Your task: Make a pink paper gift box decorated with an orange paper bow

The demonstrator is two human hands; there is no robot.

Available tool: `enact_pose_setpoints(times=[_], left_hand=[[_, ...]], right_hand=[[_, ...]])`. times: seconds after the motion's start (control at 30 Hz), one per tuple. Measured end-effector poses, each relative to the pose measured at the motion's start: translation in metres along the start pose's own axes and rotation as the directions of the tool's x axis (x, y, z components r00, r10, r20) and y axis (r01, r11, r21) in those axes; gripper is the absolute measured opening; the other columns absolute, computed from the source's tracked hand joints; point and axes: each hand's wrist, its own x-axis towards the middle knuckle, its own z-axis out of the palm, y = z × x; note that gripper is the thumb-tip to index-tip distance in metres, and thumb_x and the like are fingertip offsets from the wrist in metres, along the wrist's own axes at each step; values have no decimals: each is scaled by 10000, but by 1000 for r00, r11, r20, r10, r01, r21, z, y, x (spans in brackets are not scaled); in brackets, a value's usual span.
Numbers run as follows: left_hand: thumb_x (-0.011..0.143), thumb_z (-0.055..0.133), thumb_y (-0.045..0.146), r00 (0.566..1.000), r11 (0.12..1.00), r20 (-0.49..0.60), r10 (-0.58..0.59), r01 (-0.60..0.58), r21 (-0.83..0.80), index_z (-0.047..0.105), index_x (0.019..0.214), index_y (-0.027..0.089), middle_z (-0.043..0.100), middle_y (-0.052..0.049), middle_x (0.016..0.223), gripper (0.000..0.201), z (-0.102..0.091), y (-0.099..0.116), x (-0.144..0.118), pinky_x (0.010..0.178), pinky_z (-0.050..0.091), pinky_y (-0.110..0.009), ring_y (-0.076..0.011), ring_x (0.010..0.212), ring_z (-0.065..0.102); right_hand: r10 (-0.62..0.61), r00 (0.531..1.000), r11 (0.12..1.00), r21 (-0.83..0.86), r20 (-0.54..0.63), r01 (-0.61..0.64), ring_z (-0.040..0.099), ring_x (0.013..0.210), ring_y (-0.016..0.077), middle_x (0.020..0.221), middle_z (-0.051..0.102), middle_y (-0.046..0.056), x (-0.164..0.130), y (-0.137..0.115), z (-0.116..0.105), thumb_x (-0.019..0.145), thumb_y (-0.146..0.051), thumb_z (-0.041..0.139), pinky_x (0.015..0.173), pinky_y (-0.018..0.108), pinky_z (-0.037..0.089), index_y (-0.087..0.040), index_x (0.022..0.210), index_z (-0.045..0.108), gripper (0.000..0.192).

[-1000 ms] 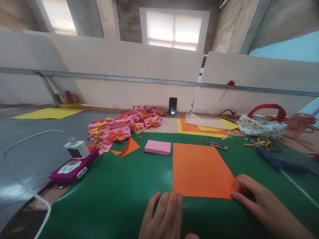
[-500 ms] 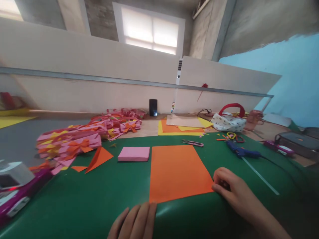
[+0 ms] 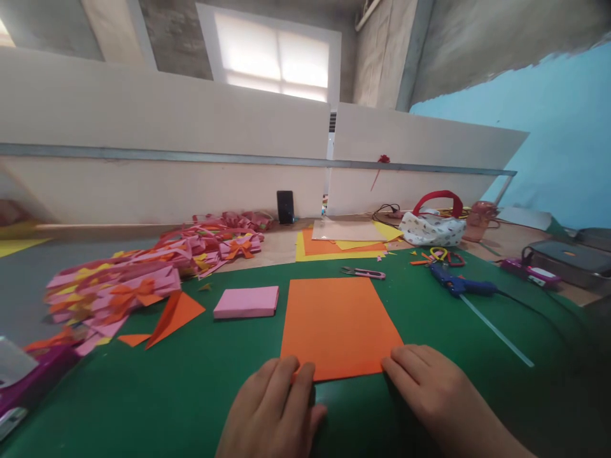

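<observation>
A flat orange sheet of paper (image 3: 337, 324) lies on the green mat in front of me. My left hand (image 3: 279, 407) is closed at its near left corner, fingertips over the edge and thumb tucked below. At the near right corner, my right hand (image 3: 427, 385) has its fingers together on the paper, with the thumb hidden. To the left of the sheet sits a pink folded paper block (image 3: 247, 302). Small pink-handled thread snips (image 3: 363, 273) lie just beyond the far edge.
Pink, orange and yellow paper bows (image 3: 157, 254) are heaped at left, with orange scraps (image 3: 175, 318) nearby. A blue glue gun (image 3: 461, 283) with its cord lies right. Coloured sheets (image 3: 344, 245), a phone (image 3: 285, 207) and a white bag (image 3: 432, 228) stand at the back.
My left hand has come forward onto the near left part of the sheet. My right hand has shifted slightly left and down along the near right corner. The view has turned slightly right.
</observation>
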Motion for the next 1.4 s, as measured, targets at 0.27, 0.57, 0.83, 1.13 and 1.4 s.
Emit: enact_pose_setpoints(times=[0.27,0.57,0.83,1.13,1.4], left_hand=[[842,430,180,912,968,406,-54,148,-201,591,798,232,594,-17,815,175,-4,7,28,627,385,-309,-182,732,532],[763,371,17,758,982,650,-61,163,-98,584,787,187,589,-51,860,273,-10,4,54,611,332,-282,-174,737,510],[840,325,158,722,919,670,-175,364,-153,507,709,185,558,-29,785,226,-9,0,66,599,319,-252,-151,712,500],[830,339,173,684,877,706,-185,439,-195,473,697,187,576,-27,789,189,-14,-5,76,587,313,-240,-142,698,510],[789,368,194,647,906,740,-186,404,-125,439,666,196,578,-22,729,143,-13,-8,81,518,277,-239,-153,645,538]], right_hand=[[79,996,997,26,-39,-78,474,650,191,713,594,100,-2,1,8,780,24,399,592,303,324,-99,795,642,272],[235,956,963,91,177,-253,408,656,171,729,545,40,-7,5,12,772,-24,447,591,294,252,-175,752,572,196],[345,878,906,125,333,-404,449,683,142,737,550,-1,9,9,5,846,-114,469,596,268,259,-181,702,515,166],[435,785,858,61,441,-509,509,694,182,750,589,2,18,11,4,823,-148,517,583,279,270,-196,718,519,116],[479,753,818,81,452,-569,499,664,150,730,575,-28,22,11,-1,784,-142,552,571,257,273,-203,703,480,124]])
